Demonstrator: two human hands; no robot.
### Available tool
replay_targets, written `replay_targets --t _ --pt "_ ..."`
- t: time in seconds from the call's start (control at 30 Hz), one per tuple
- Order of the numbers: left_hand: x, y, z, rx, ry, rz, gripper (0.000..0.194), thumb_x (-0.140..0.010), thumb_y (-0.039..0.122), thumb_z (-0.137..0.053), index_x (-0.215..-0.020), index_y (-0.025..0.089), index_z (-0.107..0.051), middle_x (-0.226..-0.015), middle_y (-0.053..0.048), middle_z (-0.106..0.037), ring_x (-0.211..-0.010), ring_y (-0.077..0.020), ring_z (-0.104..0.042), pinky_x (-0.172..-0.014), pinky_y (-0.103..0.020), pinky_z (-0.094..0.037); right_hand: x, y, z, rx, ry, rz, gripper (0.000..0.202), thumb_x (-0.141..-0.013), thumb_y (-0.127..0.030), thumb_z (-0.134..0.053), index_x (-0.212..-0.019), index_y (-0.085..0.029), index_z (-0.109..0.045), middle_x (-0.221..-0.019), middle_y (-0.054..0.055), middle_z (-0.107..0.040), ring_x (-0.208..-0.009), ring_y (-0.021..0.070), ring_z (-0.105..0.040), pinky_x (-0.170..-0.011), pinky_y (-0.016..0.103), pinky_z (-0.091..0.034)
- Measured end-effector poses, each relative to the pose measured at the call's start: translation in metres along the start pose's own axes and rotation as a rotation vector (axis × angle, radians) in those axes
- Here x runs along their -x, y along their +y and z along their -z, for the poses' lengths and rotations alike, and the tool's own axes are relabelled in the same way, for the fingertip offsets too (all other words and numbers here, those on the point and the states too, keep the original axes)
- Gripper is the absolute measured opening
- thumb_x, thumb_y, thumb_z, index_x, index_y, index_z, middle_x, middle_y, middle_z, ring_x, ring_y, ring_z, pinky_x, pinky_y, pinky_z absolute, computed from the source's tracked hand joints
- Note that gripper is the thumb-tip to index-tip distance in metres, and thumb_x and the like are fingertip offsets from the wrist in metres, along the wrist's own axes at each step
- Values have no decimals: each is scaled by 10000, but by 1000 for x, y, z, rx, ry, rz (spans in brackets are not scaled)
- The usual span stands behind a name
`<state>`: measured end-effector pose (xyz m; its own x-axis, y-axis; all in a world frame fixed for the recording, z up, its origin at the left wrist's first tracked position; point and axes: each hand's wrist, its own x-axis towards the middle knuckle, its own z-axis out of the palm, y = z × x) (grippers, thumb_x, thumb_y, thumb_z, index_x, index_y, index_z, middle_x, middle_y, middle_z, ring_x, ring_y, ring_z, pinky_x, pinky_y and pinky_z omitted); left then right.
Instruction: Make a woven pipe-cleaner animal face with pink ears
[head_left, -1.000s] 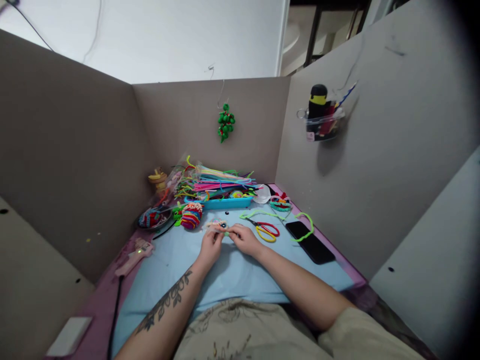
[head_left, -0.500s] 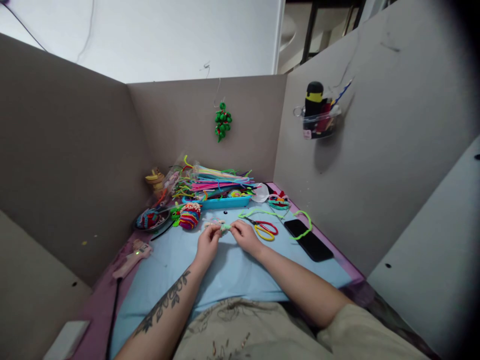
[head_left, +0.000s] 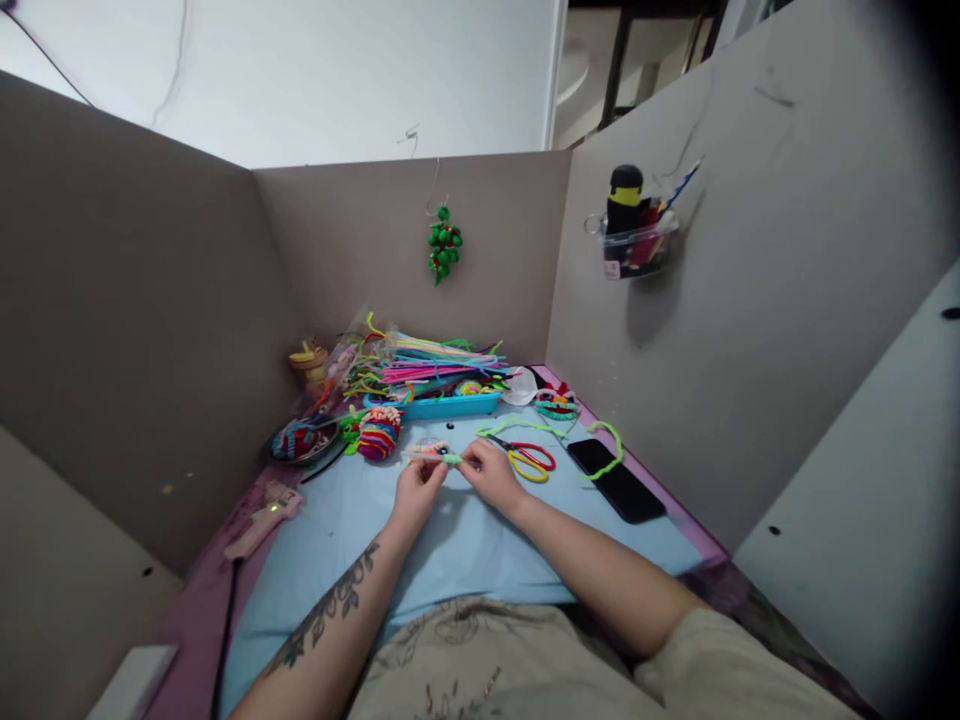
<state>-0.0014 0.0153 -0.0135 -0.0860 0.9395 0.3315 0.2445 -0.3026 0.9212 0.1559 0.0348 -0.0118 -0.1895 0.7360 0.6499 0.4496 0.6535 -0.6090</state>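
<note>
My left hand (head_left: pixel 418 487) and my right hand (head_left: pixel 489 472) meet over the middle of the blue cloth (head_left: pixel 480 540). Between their fingertips is a small light green piece (head_left: pixel 452 459), pinched from both sides. A thin pale stick shape reaches left from my left fingertips. Just behind the hands lies a small multicoloured piece (head_left: pixel 430 446), partly hidden. Scissors (head_left: pixel 529 462) with red and yellow handles rest right of my right hand. A bright green fuzzy stem (head_left: pixel 619 447) curls across a black phone (head_left: pixel 616 481).
A blue tray (head_left: pixel 450 406) piled with coloured stems stands at the back. Left are a striped ball (head_left: pixel 379 435), a dark bowl (head_left: pixel 303 440) and a pink glue gun (head_left: pixel 264 522). Grey panels enclose the table; a clear container (head_left: pixel 639 248) hangs on the right one.
Both hands have shifted slightly around the green piece, which now shows more clearly. The pale stick shape at my left fingertips has come into view.
</note>
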Motion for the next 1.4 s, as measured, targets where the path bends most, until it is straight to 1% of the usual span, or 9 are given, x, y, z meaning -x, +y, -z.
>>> replay_targets --t 0.13,0.33,0.47,0.57,0.63,0.9,1.1,1.23,1.4 --pt "2 9 0 -23 -13 26 226 -683 345 -648 -716 122 -660 -613 -23 -627 -572 -145 -549 -552 -246 -402 1 -2 0 -1 -11 11 152 -730 -139 -569 -615 -180 -480 -653 -15 -473 -650 126 -457 -597 233 -332" --pt "3 9 1 -21 -1 -51 192 -700 326 -642 -735 137 -658 -664 -22 -643 -624 -152 -570 -595 -247 -418 2 -3 -1 29 -27 16 154 -705 -123 -569 -624 -186 -454 -663 -14 -462 -659 133 -451 -592 238 -333" --pt "1 3 1 36 -36 -66 195 -727 312 -616 -800 135 -656 -756 -49 -667 -717 -178 -603 -676 -275 -449 2 -2 -2 -11 -82 38 80 -721 -141 -571 -765 -192 -527 -757 7 -522 -729 150 -491 -651 255 -389" --pt "0 1 1 74 -39 -91 191 -737 290 -605 -843 137 -648 -866 -77 -669 -817 -197 -610 -753 -305 -456 2 -4 -1 -56 -121 60 219 -715 -166 -606 -926 -198 -558 -856 29 -553 -814 168 -515 -718 280 -422" --pt "-1 2 2 101 -23 -122 187 -739 280 -603 -858 140 -640 -929 -89 -656 -879 -204 -601 -801 -322 -449 2 -6 1 -74 -140 81 249 -728 -170 -608 -972 -202 -569 -886 38 -562 -855 174 -520 -747 290 -429" --pt "0 4 3 115 -11 -156 177 -739 295 -613 -835 149 -636 -927 -89 -643 -900 -205 -592 -838 -348 -448 1 -3 2 -76 -165 130 139 -830 -196 -523 -919 -204 -629 -814 37 -575 -781 155 -530 -715 282 -420" --pt "-1 5 2 148 -44 -77 211 -710 324 -644 -829 150 -661 -936 -88 -666 -868 -211 -613 -767 -330 -483 0 -4 3 -66 -108 105 119 -835 -208 -518 -776 -188 -621 -737 26 -566 -724 148 -518 -676 267 -399" --pt "-1 7 2 178 -16 -8 265 -694 336 -657 -881 149 -662 -846 -69 -688 -699 -167 -619 -639 -280 -491 -1 -7 5 -56 -63 64 127 -834 -200 -507 -747 -182 -597 -709 18 -539 -707 145 -505 -640 251 -384" --pt "2 17 3 139 -10 27 234 -685 344 -663 -789 135 -676 -674 -38 -670 -545 -126 -584 -546 -239 -463 -1 -7 6 -22 -20 33 130 -835 -194 -498 -733 -179 -578 -702 11 -520 -690 139 -494 -627 245 -371"
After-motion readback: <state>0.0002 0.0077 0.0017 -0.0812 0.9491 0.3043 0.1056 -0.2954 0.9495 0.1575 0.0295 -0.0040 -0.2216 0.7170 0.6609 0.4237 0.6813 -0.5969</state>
